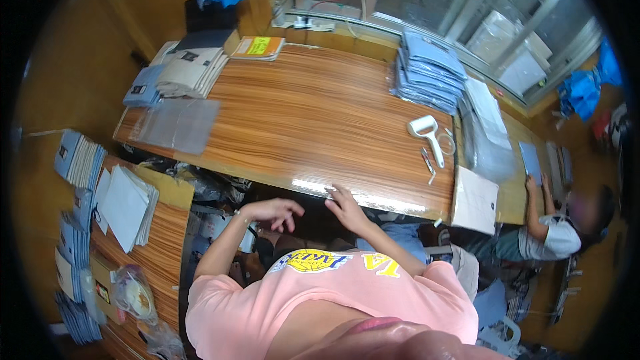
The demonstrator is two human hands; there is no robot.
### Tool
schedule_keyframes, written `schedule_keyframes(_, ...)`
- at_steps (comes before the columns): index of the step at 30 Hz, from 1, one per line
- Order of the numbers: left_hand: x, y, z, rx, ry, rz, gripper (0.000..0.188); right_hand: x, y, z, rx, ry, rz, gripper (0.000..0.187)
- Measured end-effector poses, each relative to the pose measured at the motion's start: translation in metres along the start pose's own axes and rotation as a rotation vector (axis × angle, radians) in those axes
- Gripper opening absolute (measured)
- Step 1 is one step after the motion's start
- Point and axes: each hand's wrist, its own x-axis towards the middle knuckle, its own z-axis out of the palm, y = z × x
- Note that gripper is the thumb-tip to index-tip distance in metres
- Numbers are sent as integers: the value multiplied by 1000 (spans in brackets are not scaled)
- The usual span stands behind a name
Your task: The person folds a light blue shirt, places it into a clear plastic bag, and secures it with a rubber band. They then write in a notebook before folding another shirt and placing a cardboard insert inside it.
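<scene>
My left hand (272, 213) hangs in front of the wood-grain table (300, 113), below its near edge. Its fingers are loosely bent and apart, with nothing in them. My right hand (345, 208) is at the table's near edge, fingers spread, its fingertips over the shiny edge strip (373, 199). It also holds nothing; whether it touches the strip I cannot tell. Right of my hands on the tabletop are a white lint roller (428, 135), a roll of clear tape (445, 141) and a small pen-like tool (427, 159).
Folded blue garments (430, 70) are stacked at the back right, folded beige garments (190, 70) at the back left beside clear plastic bags (180, 123). White sheets (127, 207) lie on the left side table. A folded pale garment (475, 197) overhangs the right edge. A co-worker (557, 233) works further right.
</scene>
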Motion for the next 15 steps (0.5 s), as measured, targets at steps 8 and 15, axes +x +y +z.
schedule_keyframes(8,134,106,82,-959,459,1009,59,53,-46,-57,-63,347,-512,52)
schedule_keyframes(15,80,149,45,1373,451,1683,72,61,-57,-31,1662,437,316,76)
